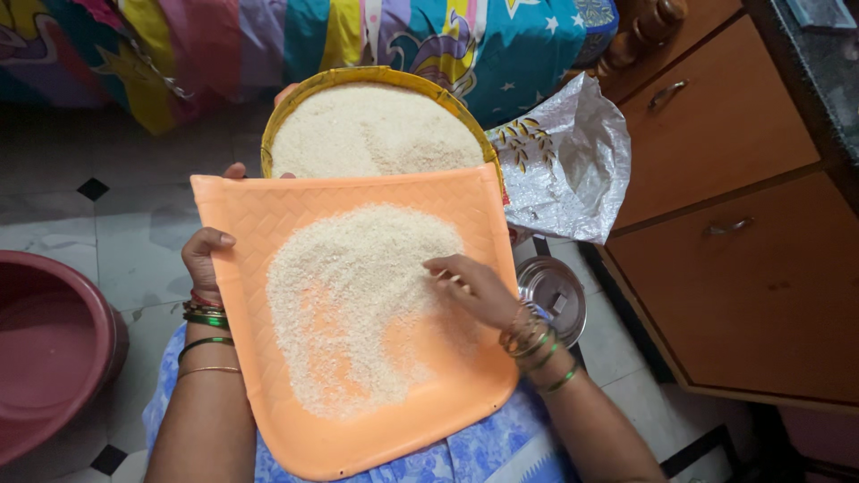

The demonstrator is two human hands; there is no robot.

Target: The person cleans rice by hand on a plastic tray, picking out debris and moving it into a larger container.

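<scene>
The orange winnowing tray [358, 313] rests on the lap, gripped at its left edge by the left hand [204, 257], while the right hand [474, 288], fingertips drawn together, touches the rice [349, 295] lying leftward of it.

The orange tray [268, 215] covers the near rim of the yellow basket [295, 98] and runs off the bottom edge at its near corner. Another person's fingers [237, 170] peek over the tray's far edge; the rest is hidden. The maroon tub [54, 358] is cut by the left edge. The steel lid [559, 291] lies partly behind the right hand [474, 286]. The left hand [204, 259] shows only thumb and back.
</scene>
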